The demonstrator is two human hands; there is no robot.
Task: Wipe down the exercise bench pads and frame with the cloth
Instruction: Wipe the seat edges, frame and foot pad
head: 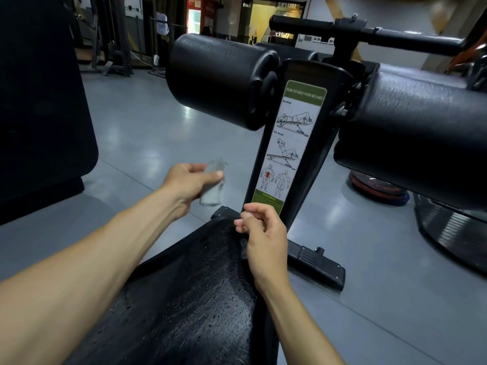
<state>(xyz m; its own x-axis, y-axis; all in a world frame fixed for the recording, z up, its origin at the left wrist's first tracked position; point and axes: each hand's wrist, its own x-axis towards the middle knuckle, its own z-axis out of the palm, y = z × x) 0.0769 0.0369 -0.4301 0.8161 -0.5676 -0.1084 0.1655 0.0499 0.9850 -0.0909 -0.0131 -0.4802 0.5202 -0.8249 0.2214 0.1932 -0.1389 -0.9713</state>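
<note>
left hand (188,181) is holding the crumpled cloth (212,185) in the air just left of the bench post (311,143), while the right hand (262,233), fingers curled and gripping nothing, sits at the top edge of the seat pad (189,285)

Black pads (221,80) – grey cloth (212,192) – white-green label (292,143), red-marked figure; grey floor (147,133).
</note>
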